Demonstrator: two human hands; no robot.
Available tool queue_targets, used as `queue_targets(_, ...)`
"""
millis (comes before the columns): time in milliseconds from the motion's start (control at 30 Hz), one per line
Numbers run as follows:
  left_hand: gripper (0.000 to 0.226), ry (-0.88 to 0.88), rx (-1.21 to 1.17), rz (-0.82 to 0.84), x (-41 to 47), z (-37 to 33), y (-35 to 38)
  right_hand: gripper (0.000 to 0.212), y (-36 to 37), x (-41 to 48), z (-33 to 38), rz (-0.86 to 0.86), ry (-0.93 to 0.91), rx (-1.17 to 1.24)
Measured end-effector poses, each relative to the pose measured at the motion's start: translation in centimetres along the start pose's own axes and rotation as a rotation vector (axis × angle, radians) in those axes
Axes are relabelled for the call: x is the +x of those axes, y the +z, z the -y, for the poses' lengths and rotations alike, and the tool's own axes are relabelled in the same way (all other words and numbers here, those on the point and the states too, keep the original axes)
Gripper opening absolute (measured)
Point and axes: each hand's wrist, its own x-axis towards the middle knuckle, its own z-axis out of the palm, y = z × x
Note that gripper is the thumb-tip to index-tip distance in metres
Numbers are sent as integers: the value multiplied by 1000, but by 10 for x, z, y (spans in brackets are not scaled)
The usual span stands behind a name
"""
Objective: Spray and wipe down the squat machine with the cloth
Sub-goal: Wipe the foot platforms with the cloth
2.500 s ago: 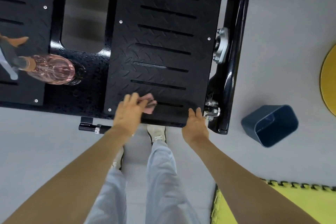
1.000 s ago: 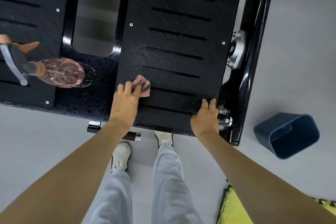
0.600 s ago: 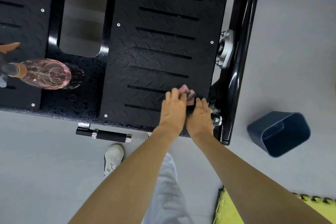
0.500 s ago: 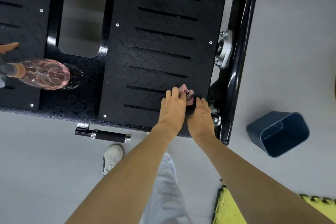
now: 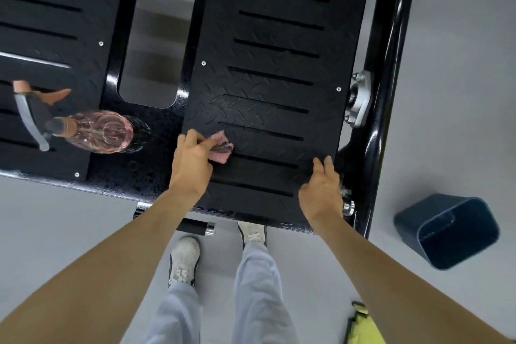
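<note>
- Squat machine: black tread-plate footplate with slots, fills the upper frame, sits on grey floor.
- Bin: dark blue, tipped, right of the frame rail.
- Spray bottle: pink, stands on the machine's left side (trigger head points left).
- Right hand: flat on the plate's near right corner, fingers loosely spread, holding nothing.
- Left hand: fingers pinched around the cloth.
- Cloth: pink, bunched, pressed on the plate's left edge.
</note>
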Motion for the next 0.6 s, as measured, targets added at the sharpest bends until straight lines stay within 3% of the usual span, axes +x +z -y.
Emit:
queue_targets(100, 77, -63, -80, -101, 20, -10, -7, 72, -4, 9, 4, 32, -42, -58)
queue_targets(300, 70, -222, 115, 50, 32, -51, 4, 74, -10, 24, 7, 101, -60, -104)
queue_targets(467, 68, 25, 157, 185, 27, -106, 24, 75, -10, 24, 4, 118, -72, -125)
queue_targets(600, 67, 208, 260, 200, 32, -93, 22, 74, -14, 25, 2, 128, -78, -117)
